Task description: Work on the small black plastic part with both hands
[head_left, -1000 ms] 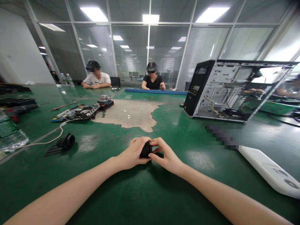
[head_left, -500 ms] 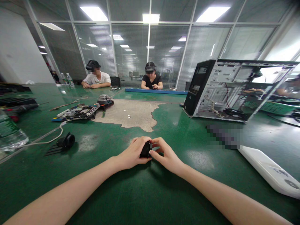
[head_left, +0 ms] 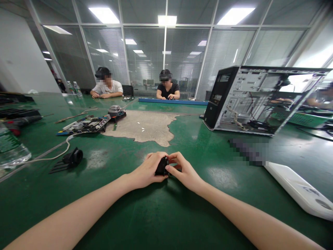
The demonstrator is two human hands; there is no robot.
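Head view, left hand (head_left: 148,169) holding a black part (head_left: 160,168), right hand (head_left: 186,173) pinching its right edge, green tabletop (head_left: 166,218) around both, ragged-edged patch (head_left: 153,126) ahead, computer case (head_left: 221,97) well apart.

A tall partition of clear glass panes (head_left: 145,64) in pale metal frames (head_left: 164,66) spans the back, with fine horizontal slatted blinds (head_left: 182,62) covering much of it and bright white rectangular light panels (head_left: 104,15) showing in its upper part. A plain off-white wall (head_left: 26,55) stands at the left. The wide, glossy green tabletop (head_left: 161,222), broken by a ragged-edged greyish-beige patch (head_left: 148,126), fills the foreground, with a black mesh-backed chair (head_left: 128,91) at its far side.
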